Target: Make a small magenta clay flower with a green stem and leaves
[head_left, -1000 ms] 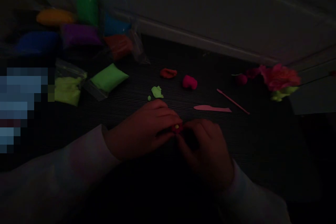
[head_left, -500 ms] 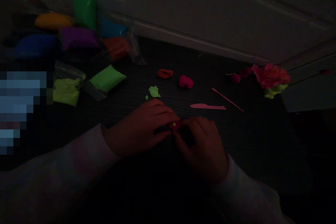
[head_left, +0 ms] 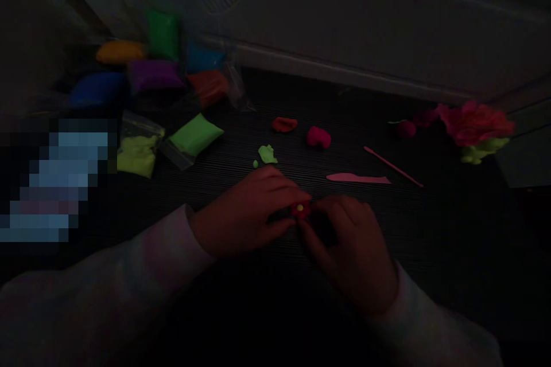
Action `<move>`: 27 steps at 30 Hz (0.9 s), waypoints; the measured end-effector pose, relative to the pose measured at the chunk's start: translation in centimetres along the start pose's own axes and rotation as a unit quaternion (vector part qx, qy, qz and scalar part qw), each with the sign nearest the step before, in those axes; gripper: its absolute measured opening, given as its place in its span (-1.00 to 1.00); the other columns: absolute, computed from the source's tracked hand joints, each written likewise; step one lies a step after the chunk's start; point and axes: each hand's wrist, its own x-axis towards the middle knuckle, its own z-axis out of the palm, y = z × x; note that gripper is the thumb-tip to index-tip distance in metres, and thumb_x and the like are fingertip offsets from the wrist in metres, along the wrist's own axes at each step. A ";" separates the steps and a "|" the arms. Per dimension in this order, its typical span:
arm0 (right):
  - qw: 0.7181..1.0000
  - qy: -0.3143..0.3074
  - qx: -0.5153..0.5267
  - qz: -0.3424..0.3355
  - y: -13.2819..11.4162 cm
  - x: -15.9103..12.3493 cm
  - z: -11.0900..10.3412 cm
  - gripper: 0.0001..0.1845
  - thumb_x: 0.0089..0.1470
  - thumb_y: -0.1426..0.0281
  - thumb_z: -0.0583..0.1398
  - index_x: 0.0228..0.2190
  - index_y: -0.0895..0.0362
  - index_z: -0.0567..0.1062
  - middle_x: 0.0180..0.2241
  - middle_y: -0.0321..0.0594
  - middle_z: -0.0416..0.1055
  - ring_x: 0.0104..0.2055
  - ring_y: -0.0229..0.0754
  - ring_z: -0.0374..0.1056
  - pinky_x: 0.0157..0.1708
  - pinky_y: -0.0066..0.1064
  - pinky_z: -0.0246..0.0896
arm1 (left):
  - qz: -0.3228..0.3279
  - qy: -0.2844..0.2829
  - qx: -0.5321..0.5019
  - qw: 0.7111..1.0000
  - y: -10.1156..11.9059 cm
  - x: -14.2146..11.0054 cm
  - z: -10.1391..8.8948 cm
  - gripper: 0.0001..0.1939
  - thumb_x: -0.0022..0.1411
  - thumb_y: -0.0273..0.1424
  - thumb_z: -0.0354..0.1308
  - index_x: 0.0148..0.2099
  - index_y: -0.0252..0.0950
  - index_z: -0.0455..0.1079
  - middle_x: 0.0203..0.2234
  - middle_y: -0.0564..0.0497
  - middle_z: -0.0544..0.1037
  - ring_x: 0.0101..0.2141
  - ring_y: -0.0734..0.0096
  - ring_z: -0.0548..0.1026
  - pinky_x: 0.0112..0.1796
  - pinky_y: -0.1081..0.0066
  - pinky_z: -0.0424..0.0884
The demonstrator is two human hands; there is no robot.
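Note:
A small red modelling-clay flower with a yellow centre is between my two hands, low over the dark table. My left hand pinches it from the left, fingers along its upper edge and thumb below. My right hand has its thumb at the flower's lower edge and its bent index finger at the right side. Just beyond the hands lie a light green clay scrap and a tiny green clay bit. Farther back are an orange-red clay piece and a pink clay lump.
A pink plastic knife and a thin pink stick tool lie at right. Bagged clay, including a green pack and a yellow one, fills the left. A pink flower stands far right, before a pale wall.
The view has shifted, so everything appears farther right. More of the red flower's petals show between the fingers. Both hands stay around it.

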 end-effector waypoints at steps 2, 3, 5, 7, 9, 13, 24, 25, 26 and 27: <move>1.000 0.003 0.005 -0.004 0.0 0.0 0.0 -0.85 -0.04 0.38 0.12 -0.37 0.18 0.38 -0.38 -0.18 0.38 -0.32 -0.13 0.24 -0.32 -0.24 0.08 | -0.005 -0.003 -0.002 1.000 0.0 0.0 0.0 -0.71 0.10 -0.48 0.05 -0.08 -0.31 0.29 -0.20 0.02 0.44 -0.17 0.42 0.27 -0.13 0.38 0.22; 1.000 0.003 0.007 -0.005 0.0 0.0 0.0 -0.85 -0.04 0.38 0.12 -0.37 0.17 0.38 -0.38 -0.17 0.38 -0.32 -0.13 0.24 -0.32 -0.24 0.08 | -0.005 -0.003 -0.002 1.000 0.0 0.1 0.0 -0.72 0.11 -0.49 0.04 -0.08 -0.31 0.29 -0.20 0.02 0.44 -0.17 0.42 0.27 -0.13 0.37 0.22; 1.000 0.004 0.008 -0.001 0.0 -0.1 0.0 -0.85 -0.04 0.39 0.12 -0.37 0.18 0.38 -0.37 -0.16 0.38 -0.32 -0.12 0.24 -0.32 -0.24 0.08 | -0.005 0.000 0.000 1.000 0.0 0.1 0.0 -0.73 0.12 -0.50 0.03 -0.08 -0.31 0.29 -0.21 0.01 0.44 -0.18 0.42 0.28 -0.13 0.37 0.23; 1.000 0.005 0.007 0.002 0.0 -0.1 0.0 -0.86 -0.05 0.39 0.13 -0.37 0.18 0.38 -0.37 -0.16 0.38 -0.32 -0.12 0.24 -0.33 -0.24 0.09 | -0.005 0.002 0.004 1.000 0.0 0.2 0.0 -0.73 0.12 -0.49 0.03 -0.09 -0.31 0.30 -0.22 0.01 0.45 -0.19 0.43 0.28 -0.14 0.38 0.23; 1.000 0.004 0.005 0.001 0.1 -0.1 0.0 -0.86 -0.05 0.39 0.13 -0.37 0.17 0.38 -0.38 -0.17 0.38 -0.33 -0.13 0.24 -0.34 -0.25 0.09 | -0.005 0.004 0.006 1.000 -0.1 0.2 0.0 -0.74 0.12 -0.49 0.04 -0.10 -0.31 0.30 -0.24 0.02 0.45 -0.20 0.44 0.29 -0.16 0.40 0.24; 1.000 0.002 0.005 -0.001 0.2 -0.1 0.0 -0.85 -0.04 0.38 0.13 -0.36 0.17 0.38 -0.37 -0.17 0.38 -0.33 -0.13 0.24 -0.33 -0.25 0.08 | -0.004 0.005 0.009 1.000 -0.1 0.2 0.0 -0.76 0.13 -0.47 0.04 -0.11 -0.29 0.30 -0.24 0.04 0.45 -0.20 0.46 0.30 -0.16 0.41 0.24; 1.000 0.010 0.010 -0.003 0.3 -0.2 0.0 -0.80 -0.05 0.32 0.14 -0.36 0.19 0.38 -0.41 -0.17 0.37 -0.36 -0.13 0.23 -0.36 -0.25 0.09 | -0.007 0.030 0.026 0.999 -0.2 0.0 -0.4 -0.71 0.09 -0.47 0.08 -0.09 -0.30 0.29 -0.25 0.02 0.46 -0.19 0.43 0.33 -0.15 0.38 0.26; 1.000 0.013 0.009 -0.004 0.3 -0.2 0.0 -0.80 -0.05 0.32 0.14 -0.36 0.19 0.38 -0.41 -0.17 0.37 -0.36 -0.13 0.23 -0.36 -0.26 0.09 | -0.009 0.031 0.027 0.999 -0.3 0.0 -0.4 -0.72 0.10 -0.47 0.08 -0.09 -0.29 0.29 -0.26 0.02 0.46 -0.20 0.42 0.34 -0.17 0.37 0.27; 1.000 0.016 0.009 -0.005 0.3 -0.2 0.0 -0.80 -0.05 0.32 0.14 -0.37 0.18 0.38 -0.41 -0.17 0.37 -0.36 -0.13 0.23 -0.36 -0.26 0.09 | -0.009 0.031 0.027 0.999 -0.3 0.0 -0.4 -0.72 0.10 -0.46 0.08 -0.09 -0.29 0.29 -0.26 0.02 0.47 -0.20 0.42 0.34 -0.18 0.36 0.28; 1.000 0.017 0.009 -0.006 0.3 -0.2 0.1 -0.81 -0.05 0.32 0.14 -0.37 0.18 0.38 -0.41 -0.17 0.37 -0.36 -0.13 0.23 -0.36 -0.26 0.09 | -0.009 0.032 0.027 0.999 -0.2 0.0 -0.5 -0.72 0.10 -0.46 0.07 -0.09 -0.28 0.29 -0.27 0.01 0.47 -0.20 0.41 0.34 -0.19 0.36 0.29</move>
